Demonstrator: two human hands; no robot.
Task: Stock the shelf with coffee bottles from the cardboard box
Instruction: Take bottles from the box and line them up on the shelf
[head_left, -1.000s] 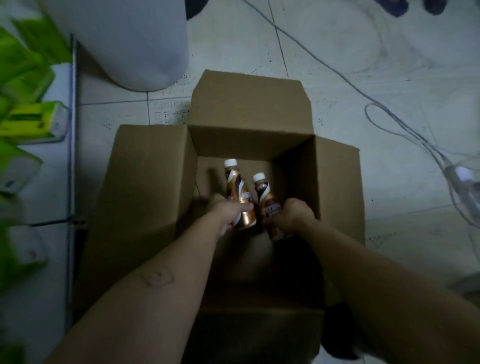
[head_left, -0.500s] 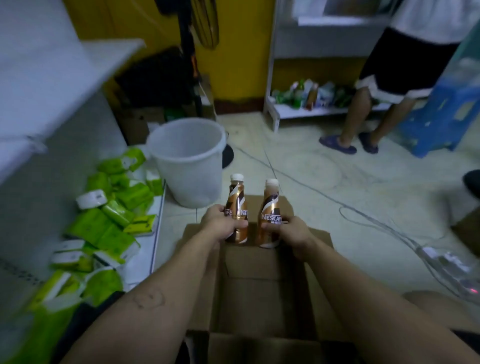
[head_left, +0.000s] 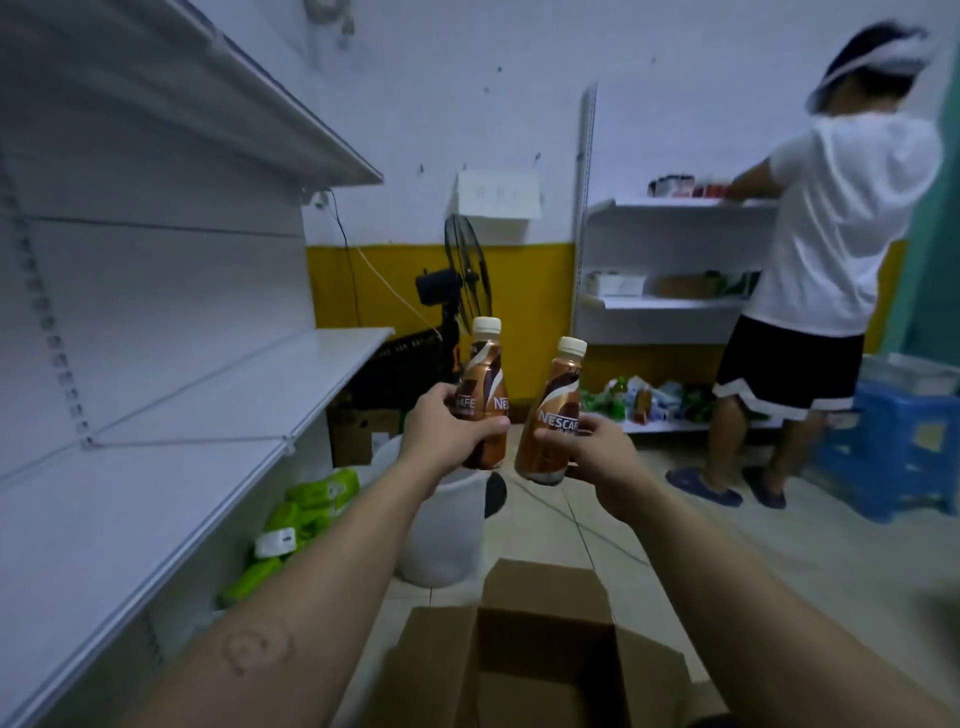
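My left hand (head_left: 444, 434) grips a brown coffee bottle (head_left: 484, 379) with a white cap, held upright in mid-air. My right hand (head_left: 597, 452) grips a second coffee bottle (head_left: 553, 410), tilted slightly to the right. Both bottles are raised in front of me, above the open cardboard box (head_left: 540, 587) on the floor at the bottom of the view. The white shelf (head_left: 171, 431) runs along my left, and its middle board is bare.
A white bucket (head_left: 441, 535) stands on the floor behind the box, with green packs (head_left: 306, 499) on the lowest shelf board. A standing fan (head_left: 467, 270) is at the back wall. A person in a white shirt (head_left: 831, 228) works at another shelf on the right, near blue stools (head_left: 904, 447).
Both hands lifted the two bottles out of the box and up to chest height. My view swung up from the box to the shelf and the room.
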